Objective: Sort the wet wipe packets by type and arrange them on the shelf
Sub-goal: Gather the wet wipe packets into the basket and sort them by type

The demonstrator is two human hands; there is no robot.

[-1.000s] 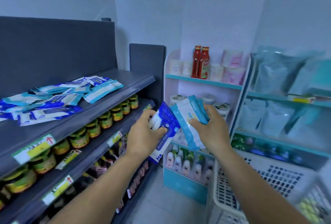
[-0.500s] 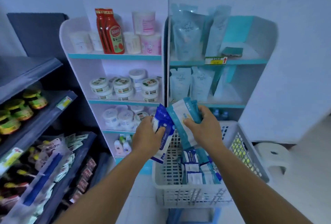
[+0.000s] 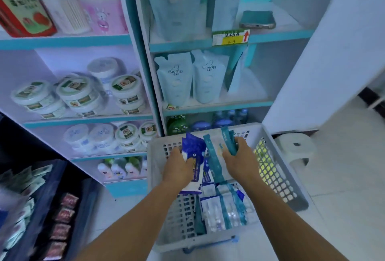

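My left hand (image 3: 177,167) grips a dark blue and white wet wipe packet (image 3: 194,156) over a white plastic basket (image 3: 283,179). My right hand (image 3: 239,159) holds teal and white wipe packets (image 3: 214,156) just to the right of it, also above the basket. Several more wipe packets (image 3: 225,208) of both kinds lie in the basket's bottom. The two held bundles nearly touch each other.
White and teal shelf units (image 3: 137,41) stand behind the basket with jars, pouches, bottles and a phone (image 3: 257,20). A dark shelf (image 3: 62,208) with small packets is at lower left. A white stool (image 3: 295,148) sits right of the basket on pale floor.
The view has swung right and down from the dark shelf to the basket. Both hands, still holding their packets, have lowered over the basket.
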